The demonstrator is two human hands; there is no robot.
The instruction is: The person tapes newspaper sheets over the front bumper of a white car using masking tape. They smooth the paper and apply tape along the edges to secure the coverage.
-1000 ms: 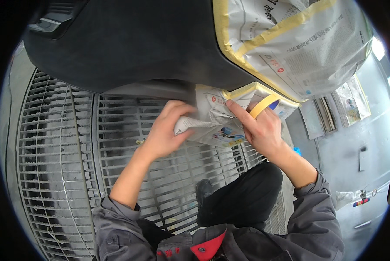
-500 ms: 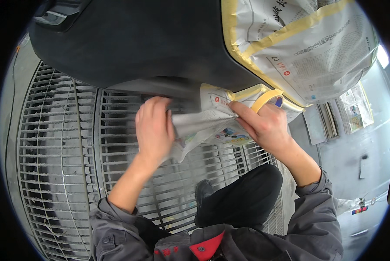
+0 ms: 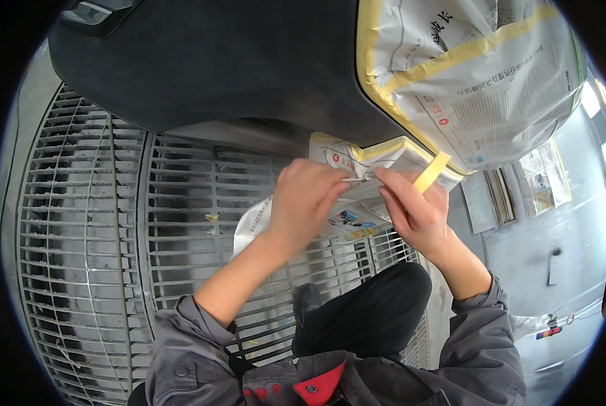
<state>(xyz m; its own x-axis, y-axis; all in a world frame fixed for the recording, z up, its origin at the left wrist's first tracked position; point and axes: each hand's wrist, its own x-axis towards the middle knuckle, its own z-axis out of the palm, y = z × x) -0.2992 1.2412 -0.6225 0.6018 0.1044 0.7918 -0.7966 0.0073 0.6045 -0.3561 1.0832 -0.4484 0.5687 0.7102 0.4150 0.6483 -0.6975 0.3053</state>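
Note:
A newspaper sheet (image 3: 360,196), edged with yellow masking tape, hangs under the lower edge of a black car body panel (image 3: 228,68). My left hand (image 3: 306,199) is closed on a fold of the paper, its fingertips slightly smeared by motion. Some of the sheet sticks out past that hand on the left. Just to the right, my right hand (image 3: 418,210) pinches the paper between thumb and forefinger. A roll of yellow masking tape (image 3: 432,172), seen almost edge-on, is held in the same hand; the fingers hide part of it.
More taped newspaper (image 3: 485,95) covers the bodywork at upper right. Beneath me lies a metal floor grating (image 3: 80,237). My bent knee (image 3: 398,298) is close below the hands. Flat boards (image 3: 496,196) lean against the pale wall (image 3: 587,237) at right.
My left hand has moved right and up along the paper, close to my right hand. The tape roll has turned from showing its ring to nearly edge-on.

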